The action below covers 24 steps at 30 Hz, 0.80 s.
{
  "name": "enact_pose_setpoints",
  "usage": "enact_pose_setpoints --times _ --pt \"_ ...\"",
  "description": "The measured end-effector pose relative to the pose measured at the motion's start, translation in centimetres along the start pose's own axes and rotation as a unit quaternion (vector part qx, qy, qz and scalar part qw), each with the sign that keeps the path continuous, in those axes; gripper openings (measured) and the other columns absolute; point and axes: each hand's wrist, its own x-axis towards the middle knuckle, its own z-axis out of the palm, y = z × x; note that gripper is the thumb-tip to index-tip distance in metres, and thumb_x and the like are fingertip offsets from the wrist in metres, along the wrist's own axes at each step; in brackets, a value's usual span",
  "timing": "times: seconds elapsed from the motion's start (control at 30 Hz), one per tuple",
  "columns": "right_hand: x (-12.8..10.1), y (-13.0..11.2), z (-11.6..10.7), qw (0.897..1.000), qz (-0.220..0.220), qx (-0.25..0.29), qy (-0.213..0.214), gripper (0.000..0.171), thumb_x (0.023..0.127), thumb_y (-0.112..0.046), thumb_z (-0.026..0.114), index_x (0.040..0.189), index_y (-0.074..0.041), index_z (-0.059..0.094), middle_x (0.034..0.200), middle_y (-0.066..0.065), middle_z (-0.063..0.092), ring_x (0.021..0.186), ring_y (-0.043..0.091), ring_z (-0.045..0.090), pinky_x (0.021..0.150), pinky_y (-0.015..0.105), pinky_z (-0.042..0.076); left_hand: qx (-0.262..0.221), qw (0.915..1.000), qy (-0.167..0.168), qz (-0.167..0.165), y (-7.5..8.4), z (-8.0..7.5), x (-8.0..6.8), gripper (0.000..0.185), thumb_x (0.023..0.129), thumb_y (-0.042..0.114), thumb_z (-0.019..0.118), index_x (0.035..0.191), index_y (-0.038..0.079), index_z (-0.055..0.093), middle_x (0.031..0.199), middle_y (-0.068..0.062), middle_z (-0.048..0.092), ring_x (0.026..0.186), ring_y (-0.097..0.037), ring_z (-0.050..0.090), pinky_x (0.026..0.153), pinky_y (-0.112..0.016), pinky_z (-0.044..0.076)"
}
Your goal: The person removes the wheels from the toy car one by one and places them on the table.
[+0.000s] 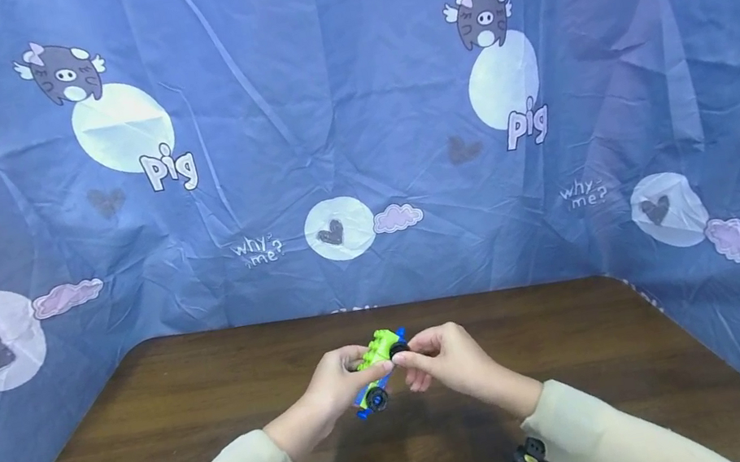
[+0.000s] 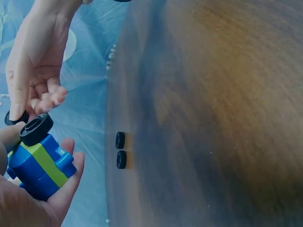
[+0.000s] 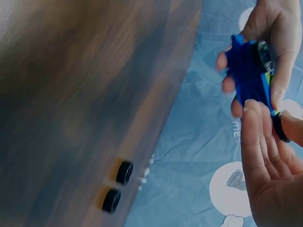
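Now my left hand (image 1: pixel 335 390) grips green-and-blue brick toy car (image 1: pixel 377 378) above brown wooden table (image 1: pixel 175 430), long axis slanting away; right hand (image 1: pixel 447 362) pinches black wheel (image 1: pixel 399 349) at car's far right end.

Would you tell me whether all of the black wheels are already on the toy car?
No, two loose black wheels lie on the wooden table near its far edge, apart from the toy car.

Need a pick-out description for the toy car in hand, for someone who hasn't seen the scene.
Start at the brown wooden table walled in by blue printed cloth. Above its middle, the left hand and right hand meet around the toy car. It is a green-and-blue block build with black wheels; two loose black wheels lie apart on the table.
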Motion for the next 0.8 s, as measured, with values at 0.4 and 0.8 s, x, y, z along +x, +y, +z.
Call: enact_pose_setpoints --times 0.4,0.8 --pt "-0.08 -0.61 0.44 0.986 0.025 0.157 0.05 0.026 0.087 0.002 0.068 0.105 0.01 0.05 0.077 0.011 0.07 0.066 0.017 0.07 0.068 0.042 0.059 -0.071 0.9967 -0.04 -0.007 -0.22 -0.48 0.11 0.046 0.088 0.022 0.07 0.121 -0.006 0.056 0.097 -0.015 0.066 0.073 -0.015 0.065 0.064 -0.036 0.057" --pt "-0.1 -0.62 -0.21 0.984 0.017 0.169 0.048 0.029 0.089 0.004 0.063 0.113 0.014 0.052 0.085 0.014 0.07 0.069 0.014 0.07 0.071 0.04 0.059 -0.107 0.9929 -0.046 -0.022 -0.53 -0.82 0.16 0.045 0.089 0.018 0.069 0.122 -0.008 0.054 0.1 -0.016 0.067 0.074 -0.015 0.067 0.067 -0.036 0.058"
